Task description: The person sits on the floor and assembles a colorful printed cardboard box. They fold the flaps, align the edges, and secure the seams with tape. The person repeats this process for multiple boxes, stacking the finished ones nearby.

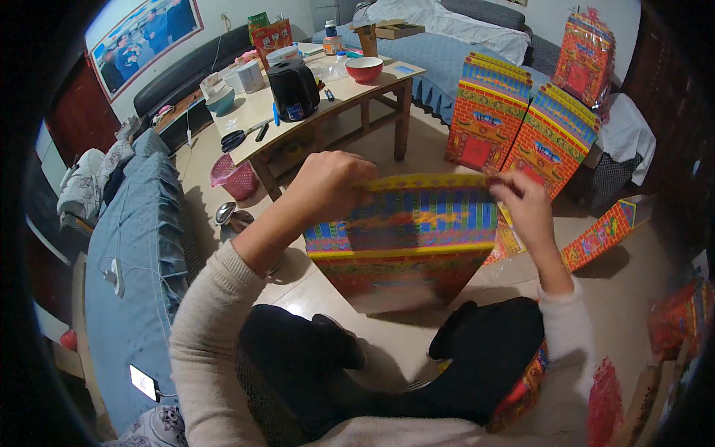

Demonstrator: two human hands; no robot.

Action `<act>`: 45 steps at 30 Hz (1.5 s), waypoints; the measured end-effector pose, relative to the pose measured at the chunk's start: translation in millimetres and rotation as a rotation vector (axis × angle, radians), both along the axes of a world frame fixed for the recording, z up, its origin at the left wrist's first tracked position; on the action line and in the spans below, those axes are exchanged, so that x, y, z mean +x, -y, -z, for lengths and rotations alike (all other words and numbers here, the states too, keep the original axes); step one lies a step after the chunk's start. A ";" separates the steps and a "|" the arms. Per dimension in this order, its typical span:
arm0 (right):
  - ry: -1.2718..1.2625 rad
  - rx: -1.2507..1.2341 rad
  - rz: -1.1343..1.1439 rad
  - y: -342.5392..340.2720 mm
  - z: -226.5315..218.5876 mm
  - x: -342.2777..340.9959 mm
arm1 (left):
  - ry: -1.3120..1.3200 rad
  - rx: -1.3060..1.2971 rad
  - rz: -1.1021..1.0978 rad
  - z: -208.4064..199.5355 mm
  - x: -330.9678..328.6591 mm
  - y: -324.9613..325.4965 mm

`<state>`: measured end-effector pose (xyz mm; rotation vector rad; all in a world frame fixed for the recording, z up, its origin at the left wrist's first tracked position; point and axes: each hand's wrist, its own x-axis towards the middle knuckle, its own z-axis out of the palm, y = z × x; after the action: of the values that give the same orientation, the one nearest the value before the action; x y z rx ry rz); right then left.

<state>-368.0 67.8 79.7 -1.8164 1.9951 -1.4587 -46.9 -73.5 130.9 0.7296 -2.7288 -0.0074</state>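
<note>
In front of my knees stands a brightly printed paper house [402, 264], with a blue striped roof band, a yellow trim and a red brick-patterned body. Its lower part is slightly blurred. My left hand [333, 186] is closed on the left end of its yellow top edge, fingers curled over and partly hidden. The right end of that same edge is pinched by my right hand [525, 200], between thumb and fingers. Just beyond, to the right, two similar paper houses [488, 112] [553, 141] stand side by side, tilted slightly.
A low table [298, 134] carries a black kettle [293, 89], a red bowl [364, 70] and scissors [240, 139]. A pink basket [234, 177] sits beside it. Another printed piece [602, 235] lies right. A wrapped bundle [585, 56] stands behind. A blue-covered sofa [123, 298] runs along the left.
</note>
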 end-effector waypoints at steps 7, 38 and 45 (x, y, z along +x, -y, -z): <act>0.129 -0.130 -0.160 113.8 -18.4 -6.1 | -0.030 0.460 -0.075 -33.5 -15.9 -27.9; -0.173 -0.312 -0.091 -28.4 52.6 109.9 | -0.855 1.165 -0.540 48.9 -59.5 -37.8; 0.017 -0.259 -0.078 -48.3 67.5 108.6 | -0.486 0.108 -0.051 52.5 -40.9 -84.3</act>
<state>-259.5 116.1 12.2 -1.9436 1.7749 -1.7712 -87.7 10.7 78.4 0.7158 -2.2587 -0.2852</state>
